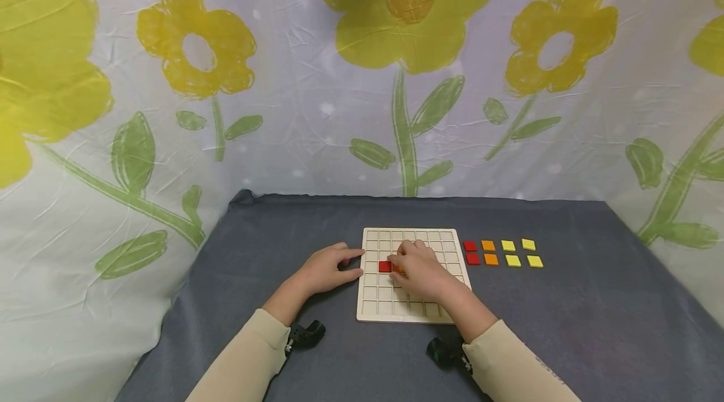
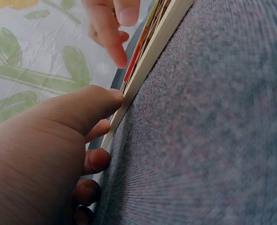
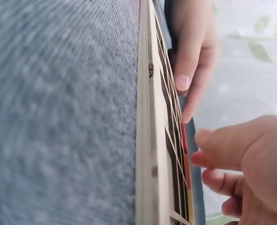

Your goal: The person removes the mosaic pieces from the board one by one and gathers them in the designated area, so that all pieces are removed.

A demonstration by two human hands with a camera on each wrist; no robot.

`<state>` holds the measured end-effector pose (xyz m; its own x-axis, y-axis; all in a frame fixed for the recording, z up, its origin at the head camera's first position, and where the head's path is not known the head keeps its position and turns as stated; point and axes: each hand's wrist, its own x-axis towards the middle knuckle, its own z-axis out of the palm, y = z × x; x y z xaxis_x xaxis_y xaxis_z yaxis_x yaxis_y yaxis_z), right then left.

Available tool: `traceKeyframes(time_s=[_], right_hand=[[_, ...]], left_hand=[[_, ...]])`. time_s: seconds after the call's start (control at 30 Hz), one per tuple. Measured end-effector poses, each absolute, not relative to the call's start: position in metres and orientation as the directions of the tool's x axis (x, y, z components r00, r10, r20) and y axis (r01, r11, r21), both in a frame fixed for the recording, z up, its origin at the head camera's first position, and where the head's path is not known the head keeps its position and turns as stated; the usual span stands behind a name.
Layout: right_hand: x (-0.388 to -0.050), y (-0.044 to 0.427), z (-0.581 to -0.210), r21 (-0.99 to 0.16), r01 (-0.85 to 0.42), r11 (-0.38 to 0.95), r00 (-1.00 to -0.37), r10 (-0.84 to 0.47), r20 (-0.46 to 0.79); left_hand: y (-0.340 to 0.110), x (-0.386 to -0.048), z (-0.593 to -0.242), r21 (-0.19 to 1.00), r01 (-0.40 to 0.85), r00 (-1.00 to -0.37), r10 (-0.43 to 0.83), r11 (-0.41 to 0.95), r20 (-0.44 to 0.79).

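A pale wooden grid board (image 1: 384, 308) lies flat on the dark cloth. My left hand (image 1: 325, 270) rests at its left edge, the thumb (image 2: 98, 103) touching the side of the board. Over the middle of the board is my right hand (image 1: 421, 270), its bent fingers spread and nothing visible between them. A red tile (image 1: 384, 267) sits in the grid, and an orange tile (image 1: 397, 268) beside it is partly covered by the right hand. In the right wrist view a yellow tile (image 3: 190, 206) follows in the same line; the hand hides it in the head view.
To the right of the board lie two rows of loose tiles: red tiles (image 1: 472, 259), orange tiles (image 1: 491, 259) and several yellow tiles (image 1: 513, 260). The grey cloth (image 1: 594, 301) extends to a flower-printed curtain (image 1: 294, 107) behind. Black wrist devices (image 1: 308, 334) hang below both sleeves.
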<state>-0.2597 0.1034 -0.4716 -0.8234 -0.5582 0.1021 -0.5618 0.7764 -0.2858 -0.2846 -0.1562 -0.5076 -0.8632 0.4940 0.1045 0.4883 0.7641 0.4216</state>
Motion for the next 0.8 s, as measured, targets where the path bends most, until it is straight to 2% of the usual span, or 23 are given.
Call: traceKeyframes(time_s=[0.27, 0.6, 0.8], right_hand=[[-0.260, 0.103, -0.475, -0.304, -0.570, 0.763, -0.820, -0.549, 0.159], [-0.265, 0.100, -0.488, -0.234, -0.605, 0.761, -0.781, -0.509, 0.362], [-0.266, 0.098, -0.489, -0.224, -0.600, 0.768, -0.780, -0.501, 0.375]], left_hand=[[-0.156, -0.285, -0.509, 0.418, 0.498, -0.858, 0.501, 0.760, 0.112], [-0.156, -0.286, -0.510, 0.412, 0.497, -0.859, 0.500, 0.764, 0.111], [-0.157, -0.285, -0.509, 0.416, 0.492, -0.861, 0.496, 0.764, 0.108]])
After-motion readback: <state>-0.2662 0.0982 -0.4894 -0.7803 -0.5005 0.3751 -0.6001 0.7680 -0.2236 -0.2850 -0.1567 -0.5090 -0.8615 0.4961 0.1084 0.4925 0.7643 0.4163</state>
